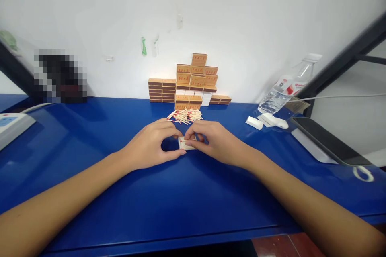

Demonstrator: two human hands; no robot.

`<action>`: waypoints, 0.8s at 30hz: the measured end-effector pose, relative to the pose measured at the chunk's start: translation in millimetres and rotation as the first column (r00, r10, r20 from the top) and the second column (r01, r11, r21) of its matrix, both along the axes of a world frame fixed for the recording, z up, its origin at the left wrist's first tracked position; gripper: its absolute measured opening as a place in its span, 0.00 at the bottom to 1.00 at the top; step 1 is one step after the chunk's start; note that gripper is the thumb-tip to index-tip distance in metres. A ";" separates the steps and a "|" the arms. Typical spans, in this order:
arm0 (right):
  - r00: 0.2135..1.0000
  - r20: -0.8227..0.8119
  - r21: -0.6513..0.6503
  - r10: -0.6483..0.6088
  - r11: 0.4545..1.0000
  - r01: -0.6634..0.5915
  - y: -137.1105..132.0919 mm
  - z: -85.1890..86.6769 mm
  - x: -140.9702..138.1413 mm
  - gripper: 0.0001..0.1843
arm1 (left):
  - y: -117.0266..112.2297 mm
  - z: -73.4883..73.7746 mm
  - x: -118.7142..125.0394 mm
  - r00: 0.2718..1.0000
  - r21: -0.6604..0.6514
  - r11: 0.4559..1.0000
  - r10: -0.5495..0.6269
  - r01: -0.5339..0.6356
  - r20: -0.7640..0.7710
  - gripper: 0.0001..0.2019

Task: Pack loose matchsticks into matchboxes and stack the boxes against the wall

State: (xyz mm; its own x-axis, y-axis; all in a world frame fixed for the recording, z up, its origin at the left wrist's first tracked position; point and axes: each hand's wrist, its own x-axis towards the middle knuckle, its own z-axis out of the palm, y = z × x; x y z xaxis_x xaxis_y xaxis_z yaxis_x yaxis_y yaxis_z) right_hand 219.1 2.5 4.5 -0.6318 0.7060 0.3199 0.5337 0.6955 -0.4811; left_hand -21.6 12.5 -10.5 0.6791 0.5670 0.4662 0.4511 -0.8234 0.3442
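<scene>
A small white matchbox tray point(187, 147) lies on the blue table between my hands. My left hand point(152, 140) curves around its left end, with the thumb at the near edge and the fingertips at the far edge. Over the tray, the thumb and fingers of my right hand point(212, 138) pinch a match point(183, 141) whose red head points left. My right fingers cover much of the tray's right side, so I cannot tell how many matches are in it. Just beyond my hands is a loose pile of red-tipped matches point(185, 116).
Matchboxes point(197, 80) are stacked against the wall behind the pile. On the right are a tilted water bottle point(280, 86), a white object point(274, 121), and a phone point(328, 138) on a white block. A white device point(13, 128) sits at the far left of the table.
</scene>
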 end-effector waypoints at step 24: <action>0.968 0.250 0.112 -0.034 0.994 0.006 -12.4 9.9 2.5 0.02 | -8.0 4.2 4.1 0.995 0.199 0.978 -0.079 0.065 0.066 0.09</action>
